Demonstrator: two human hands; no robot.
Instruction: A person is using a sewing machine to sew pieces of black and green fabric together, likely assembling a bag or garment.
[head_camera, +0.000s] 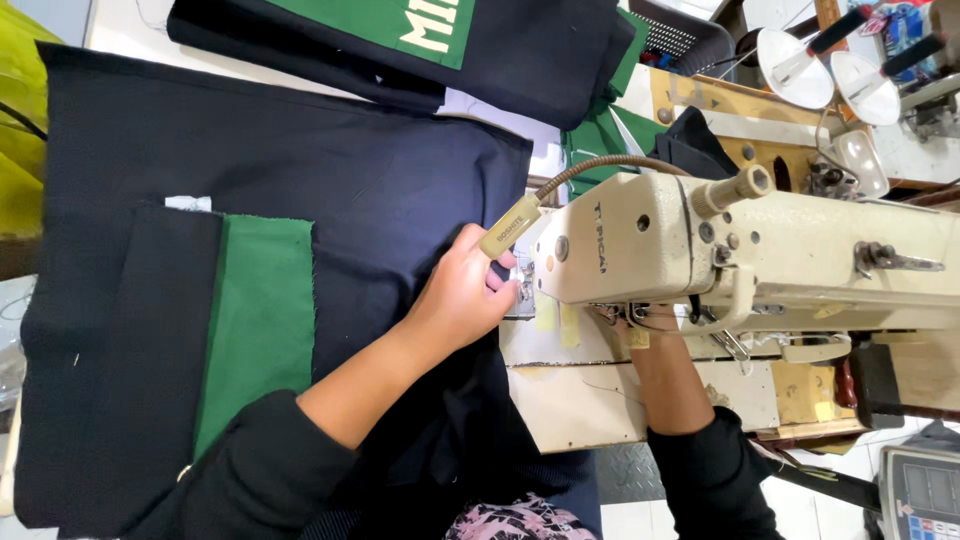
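Now your left hand (465, 295) curls on the navy fabric (330, 190) by the needle — press it flat; right hand (640, 335), hidden under the sewing machine (760, 250) — grip unclear.

A folded dark garment with a green panel (420, 40) lies at the top edge. Two white lamp shades (830, 70) stand near a wooden shelf (720, 100) behind. A black mesh basket (690, 40) sits at the top. A grey scale with a display (925, 490) occupies the lower corner.
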